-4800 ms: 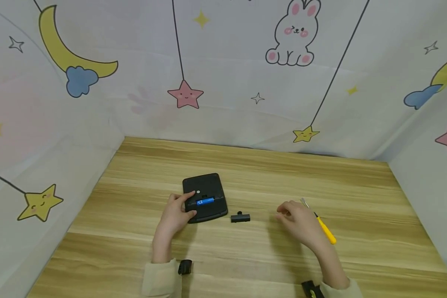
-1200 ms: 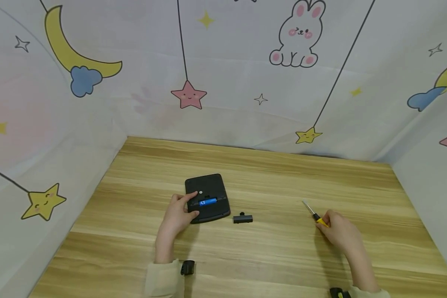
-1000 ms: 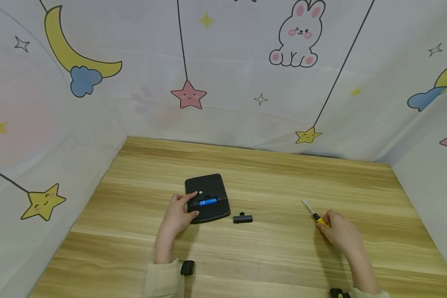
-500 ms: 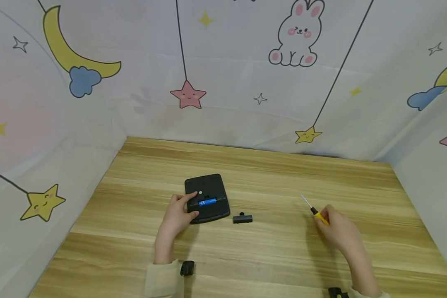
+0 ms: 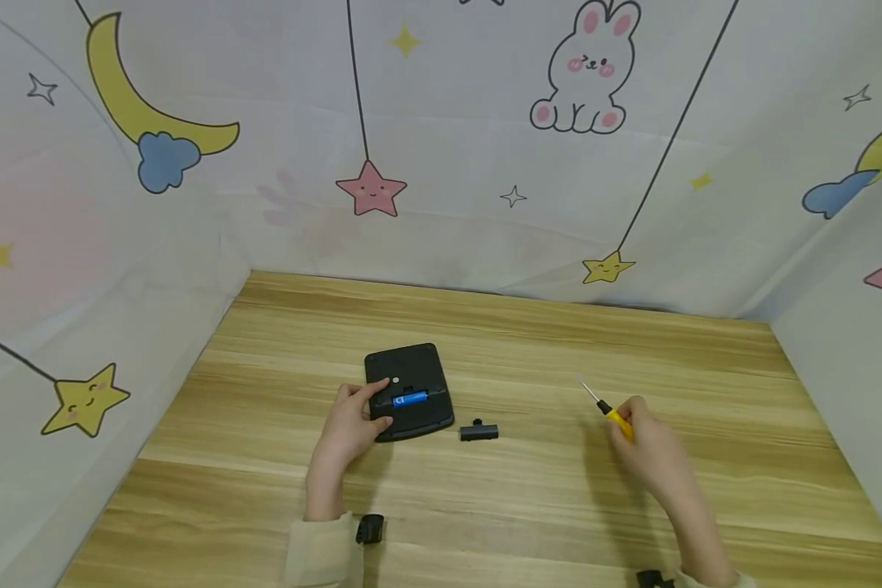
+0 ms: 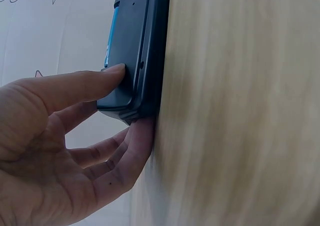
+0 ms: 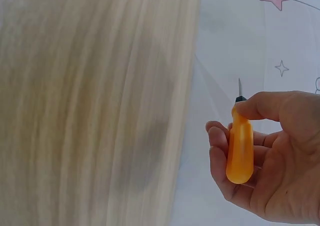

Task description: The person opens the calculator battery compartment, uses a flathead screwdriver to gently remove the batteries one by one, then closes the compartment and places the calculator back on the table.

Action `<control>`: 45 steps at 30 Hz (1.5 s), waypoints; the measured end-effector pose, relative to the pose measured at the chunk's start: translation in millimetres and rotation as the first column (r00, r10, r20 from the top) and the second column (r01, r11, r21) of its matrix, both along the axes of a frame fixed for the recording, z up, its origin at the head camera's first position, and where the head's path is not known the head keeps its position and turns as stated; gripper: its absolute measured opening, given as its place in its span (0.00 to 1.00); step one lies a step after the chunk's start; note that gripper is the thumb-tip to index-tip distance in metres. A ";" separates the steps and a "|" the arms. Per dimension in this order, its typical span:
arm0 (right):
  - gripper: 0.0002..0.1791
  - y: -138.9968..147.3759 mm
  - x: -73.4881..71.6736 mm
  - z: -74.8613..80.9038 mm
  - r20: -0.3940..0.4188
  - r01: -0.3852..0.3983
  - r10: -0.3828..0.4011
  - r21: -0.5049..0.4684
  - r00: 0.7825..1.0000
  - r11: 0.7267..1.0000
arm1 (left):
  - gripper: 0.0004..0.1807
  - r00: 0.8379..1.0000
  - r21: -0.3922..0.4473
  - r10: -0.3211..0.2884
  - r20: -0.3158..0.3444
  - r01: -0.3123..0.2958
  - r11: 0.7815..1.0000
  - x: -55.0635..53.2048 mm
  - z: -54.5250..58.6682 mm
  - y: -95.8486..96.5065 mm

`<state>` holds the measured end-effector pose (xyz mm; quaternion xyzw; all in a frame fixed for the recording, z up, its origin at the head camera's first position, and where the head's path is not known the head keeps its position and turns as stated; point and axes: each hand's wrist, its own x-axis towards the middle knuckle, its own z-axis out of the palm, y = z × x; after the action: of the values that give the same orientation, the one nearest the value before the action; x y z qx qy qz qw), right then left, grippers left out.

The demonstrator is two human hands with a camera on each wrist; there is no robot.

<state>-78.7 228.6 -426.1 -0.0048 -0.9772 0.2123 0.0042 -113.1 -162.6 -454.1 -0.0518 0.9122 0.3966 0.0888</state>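
Note:
A black calculator-like device (image 5: pixel 412 363) lies back side up on the table, with a blue battery (image 5: pixel 410 398) in its uncovered bay. My left hand (image 5: pixel 349 425) grips its left edge. In the left wrist view the thumb presses on top and other fingers (image 6: pixel 140 141) reach the lower edge. To the device's right lies a small black battery cover (image 5: pixel 479 432) with a tab. My right hand (image 5: pixel 650 445) holds a screwdriver (image 5: pixel 619 420) above the table, its yellow handle (image 7: pixel 240 151) between thumb and fingers. The metal shaft points up and left, away from the palm.
The wood-grain table (image 5: pixel 529 523) is bounded at the back and sides by a white cloth (image 5: pixel 456 245) printed with stars, moons and a rabbit. A black wrist camera (image 5: pixel 370 528) sits by the left sleeve (image 5: pixel 323 551).
My right hand took hold of the screwdriver, which lay on the table earlier, then raised it and moved it left. The left hand, device and cover stay in place.

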 end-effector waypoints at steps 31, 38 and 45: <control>0.09 -46.2 -1.8 -13.1 0.031 -0.063 0.064 -0.043 0.997 0.997 | 0.33 1.000 -0.005 -0.003 0.005 0.003 1.000 -1.4 -0.4 -1.1; 0.08 -61.1 -0.3 -14.2 0.018 -0.096 0.096 -0.012 0.995 0.995 | 0.33 1.000 -0.003 -0.008 0.006 0.008 1.000 -1.1 0.0 -0.8; 0.10 -79.9 -3.1 -14.3 0.007 -0.114 0.115 -0.044 0.993 0.992 | 0.33 1.000 0.002 -0.008 0.012 0.007 1.000 -1.2 0.2 -0.6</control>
<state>-81.8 148.7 -440.4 0.0502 -0.9710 0.2335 -0.0128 -114.4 -163.2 -453.9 -0.0507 0.9114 0.3970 0.0959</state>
